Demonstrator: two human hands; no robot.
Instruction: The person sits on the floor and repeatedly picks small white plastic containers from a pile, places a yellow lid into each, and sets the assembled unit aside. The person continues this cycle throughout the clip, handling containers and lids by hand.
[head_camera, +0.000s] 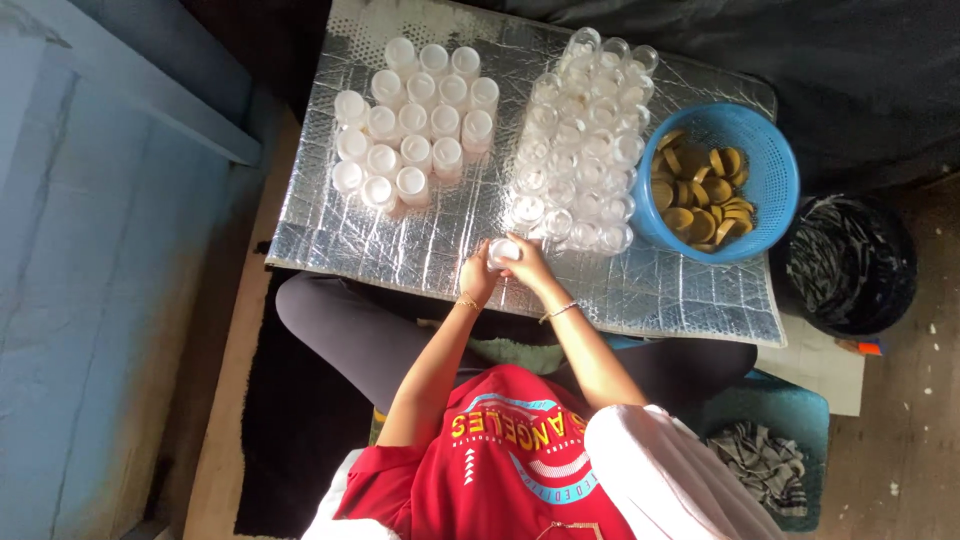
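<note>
One small clear jar is clamped between the left hand and right hand, held together; the clear jar cluster lies just beyond the right hand.

Both your arms reach forward from the shoulders and converge in front of you, forearms bare, elbows bent and held out to the sides. Your left hand sits just beside your right hand, the two nearly touching at the fingertips. Each wrist carries a thin bangle. Your left grip is curled, fingers bent inward toward the right hand. Your right grip is curled too, knuckles up, fingers folded down and toward the left. Both hands hover low over the counter, wrists roughly level.
</note>
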